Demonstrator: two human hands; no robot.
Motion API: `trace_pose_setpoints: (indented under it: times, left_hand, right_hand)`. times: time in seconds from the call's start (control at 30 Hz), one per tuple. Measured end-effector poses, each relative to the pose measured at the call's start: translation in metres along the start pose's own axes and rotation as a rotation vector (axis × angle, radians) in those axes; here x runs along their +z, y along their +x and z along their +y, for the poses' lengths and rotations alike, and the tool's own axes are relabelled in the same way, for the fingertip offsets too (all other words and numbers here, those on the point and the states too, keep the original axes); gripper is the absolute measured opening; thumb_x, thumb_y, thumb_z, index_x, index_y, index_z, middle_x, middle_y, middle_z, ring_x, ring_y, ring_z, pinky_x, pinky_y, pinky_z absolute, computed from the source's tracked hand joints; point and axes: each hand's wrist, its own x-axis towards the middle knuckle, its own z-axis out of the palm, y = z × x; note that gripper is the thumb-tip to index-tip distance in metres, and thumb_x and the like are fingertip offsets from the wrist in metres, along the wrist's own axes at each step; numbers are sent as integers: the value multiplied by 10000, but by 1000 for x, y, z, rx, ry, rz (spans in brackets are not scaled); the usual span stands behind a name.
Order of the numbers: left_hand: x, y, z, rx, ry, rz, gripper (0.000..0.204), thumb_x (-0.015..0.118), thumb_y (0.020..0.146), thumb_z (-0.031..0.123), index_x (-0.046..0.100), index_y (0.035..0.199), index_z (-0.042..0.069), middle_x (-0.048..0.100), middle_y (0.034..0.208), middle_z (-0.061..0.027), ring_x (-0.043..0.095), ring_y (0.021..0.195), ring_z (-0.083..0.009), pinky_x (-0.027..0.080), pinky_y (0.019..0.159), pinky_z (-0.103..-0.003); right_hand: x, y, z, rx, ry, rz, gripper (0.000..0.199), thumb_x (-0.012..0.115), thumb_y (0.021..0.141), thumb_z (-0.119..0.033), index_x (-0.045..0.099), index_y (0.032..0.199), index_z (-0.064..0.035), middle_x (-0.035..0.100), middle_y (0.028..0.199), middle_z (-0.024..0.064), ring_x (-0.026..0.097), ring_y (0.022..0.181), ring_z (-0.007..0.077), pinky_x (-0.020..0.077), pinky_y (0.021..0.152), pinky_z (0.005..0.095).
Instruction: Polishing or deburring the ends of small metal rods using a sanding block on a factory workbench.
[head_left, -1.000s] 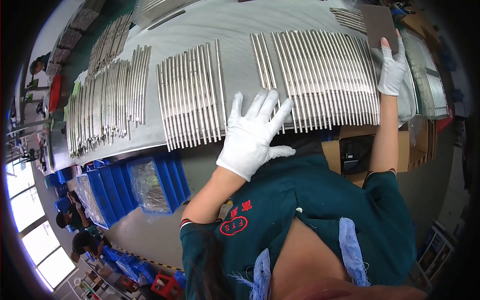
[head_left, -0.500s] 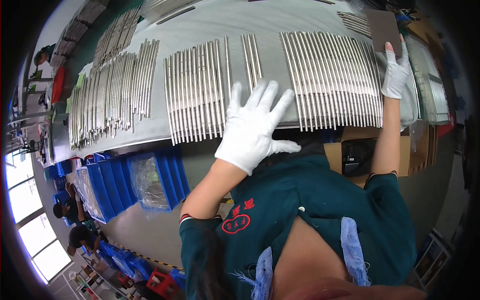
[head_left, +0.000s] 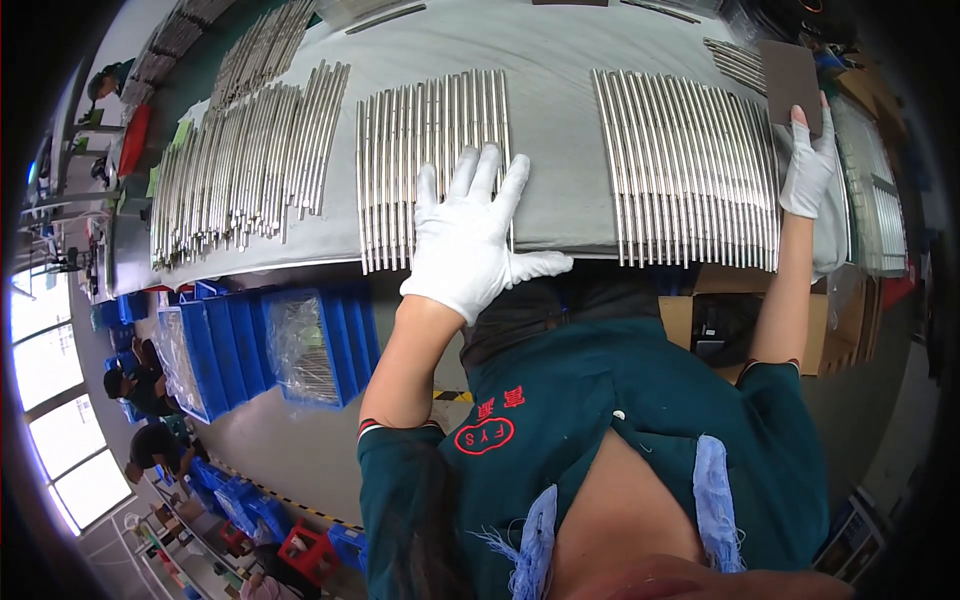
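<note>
My left hand (head_left: 465, 240), in a white glove, lies with spread fingers over the near part of a middle row of shiny metal rods (head_left: 385, 160). It hides the lower ends of several of them. At the right, my right hand (head_left: 808, 178), in a white glove with bare fingertips showing, grips a flat, dark grey-brown rectangular sheet (head_left: 790, 75). A second row of metal rods (head_left: 690, 170) lies side by side just left of that hand. More rods, less evenly lined up, form a left group (head_left: 250, 150).
The rods lie on a pale cloth-covered table (head_left: 560, 150). A smaller bundle of rods (head_left: 735, 65) is at the far right, near clear plastic packaging (head_left: 870, 170). Below the table stand blue crates (head_left: 225, 350) and an open cardboard box (head_left: 815, 330). Other people (head_left: 150, 390) are at the left.
My left hand has slid left across the table. The separate rods beside the middle row now lie against it. My right hand still holds the sheet.
</note>
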Motion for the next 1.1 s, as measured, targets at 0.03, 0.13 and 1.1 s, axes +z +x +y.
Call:
trace_pose_setpoints:
  times: [0.03,0.13,1.1]
  left_hand:
    - [-3,-3,-1,-2,3,-24,1095,567,677,829,413,1476,97,406,1490,-238,364,1398,-401,200,1146,-610]
    - [-5,-12,-7,53,-29,-23,1094,604,652,806,416,1476,110,415,1476,-232,369,1389,-402,214,1140,-608]
    - [15,16,57,285,-121,14,1002,654,694,699,409,1464,107,469,1420,-181,430,1347,-352,282,1116,-583]
  right_hand:
    - [-1,0,1,-14,-7,-7,556,709,930,-174,491,1414,-8,601,1295,98,564,1154,144,430,1021,265]
    - [-3,2,3,-31,-8,-10,551,707,932,-172,494,1413,-8,603,1293,99,564,1149,138,428,1016,259]
    - [-4,3,16,-19,130,16,530,705,922,-94,509,1410,-36,605,1295,74,567,1150,132,426,1017,260]
